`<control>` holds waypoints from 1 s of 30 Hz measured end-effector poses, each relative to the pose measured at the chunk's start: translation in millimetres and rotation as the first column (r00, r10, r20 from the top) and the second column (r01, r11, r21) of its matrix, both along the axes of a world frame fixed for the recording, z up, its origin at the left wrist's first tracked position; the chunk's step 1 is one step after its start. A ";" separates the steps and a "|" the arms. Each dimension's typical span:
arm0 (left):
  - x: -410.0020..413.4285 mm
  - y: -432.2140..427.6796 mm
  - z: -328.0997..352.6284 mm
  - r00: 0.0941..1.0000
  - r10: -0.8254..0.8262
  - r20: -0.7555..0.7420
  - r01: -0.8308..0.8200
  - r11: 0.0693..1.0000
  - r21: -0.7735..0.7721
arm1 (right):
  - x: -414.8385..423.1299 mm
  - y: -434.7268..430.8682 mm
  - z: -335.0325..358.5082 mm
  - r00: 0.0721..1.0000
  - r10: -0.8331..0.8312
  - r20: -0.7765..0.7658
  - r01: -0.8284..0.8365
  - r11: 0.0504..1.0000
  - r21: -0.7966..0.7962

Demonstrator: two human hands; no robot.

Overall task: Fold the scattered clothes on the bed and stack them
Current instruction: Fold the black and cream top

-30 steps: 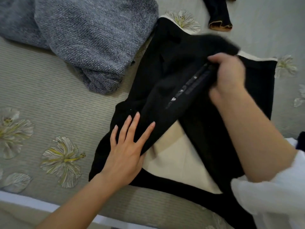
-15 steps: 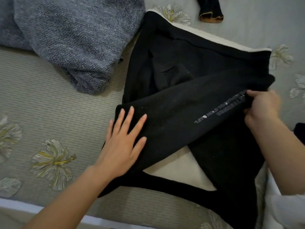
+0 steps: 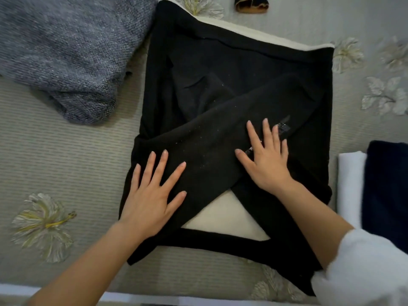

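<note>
Grey sweater point(image 3: 66, 51) (far side) out of view

A single head view looks almost straight down on the bed point(image 3: 66, 164) from close above. The forearms enter from the bottom edge, with the left hand point(image 3: 152, 195) lower centre and the right hand point(image 3: 267, 162) near centre. The black garment point(image 3: 220, 96) fills mid-frame.

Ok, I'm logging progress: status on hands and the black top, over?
Left hand, right hand open, flat on black top. Sleeves crossed over it, body not yet folded. Grey sweater close at far left, not on it.
</note>
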State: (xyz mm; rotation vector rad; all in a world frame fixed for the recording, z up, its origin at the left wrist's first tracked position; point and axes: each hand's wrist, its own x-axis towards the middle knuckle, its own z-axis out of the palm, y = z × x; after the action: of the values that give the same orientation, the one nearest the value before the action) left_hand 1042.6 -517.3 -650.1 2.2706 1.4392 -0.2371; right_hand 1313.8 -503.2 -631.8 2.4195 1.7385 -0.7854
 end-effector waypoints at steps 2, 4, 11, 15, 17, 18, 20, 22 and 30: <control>5.0 6.3 -10.1 0.999 0.027 -0.030 -0.028 0.999 -0.041 | 3.2 3.9 -4.5 1.000 0.029 0.005 -0.029 0.999 -0.042; 8.1 9.4 -9.9 0.999 0.031 -0.022 -0.032 0.996 -0.081 | 5.9 1.1 5.5 0.999 0.037 0.011 -0.037 0.999 -0.008; -29.4 -8.2 36.5 0.911 0.026 0.411 0.046 0.985 -0.164 | 7.0 -140.3 37.8 0.953 0.287 0.097 -0.296 0.951 0.095; -57.0 -58.2 41.0 0.904 -0.261 0.338 0.298 0.953 -0.061 | 8.1 -229.5 27.5 0.935 0.342 0.091 -0.341 0.940 -0.024; -63.7 -71.8 22.6 0.907 -0.380 0.182 0.396 0.917 -0.054 | 8.1 -245.0 15.4 0.927 0.364 0.093 -0.359 0.931 -0.066; -62.5 -74.3 12.6 0.905 -0.408 0.119 0.416 0.908 -0.049 | 7.3 -244.5 9.0 0.929 0.358 0.093 -0.352 0.933 -0.074; -52.7 -74.9 -2.1 0.917 -0.397 0.041 0.398 0.917 -0.035 | 5.1 -234.7 -1.9 0.942 0.323 0.090 -0.318 0.945 -0.072; -40.3 -73.2 -9.3 0.929 -0.369 -0.017 0.369 0.929 0.024 | 4.5 -222.7 -9.4 0.957 0.281 0.074 -0.278 0.959 -0.045; -25.7 -65.3 -6.1 0.905 -0.398 -0.152 0.418 0.897 0.144 | 4.6 -209.6 -7.7 0.985 0.174 0.013 -0.174 0.983 0.050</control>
State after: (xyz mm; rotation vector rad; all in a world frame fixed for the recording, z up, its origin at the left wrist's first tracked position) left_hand 1017.0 -582.6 -656.3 2.7339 1.0508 -0.3948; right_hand 1318.3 -712.7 -639.4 2.2569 1.9568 -0.7168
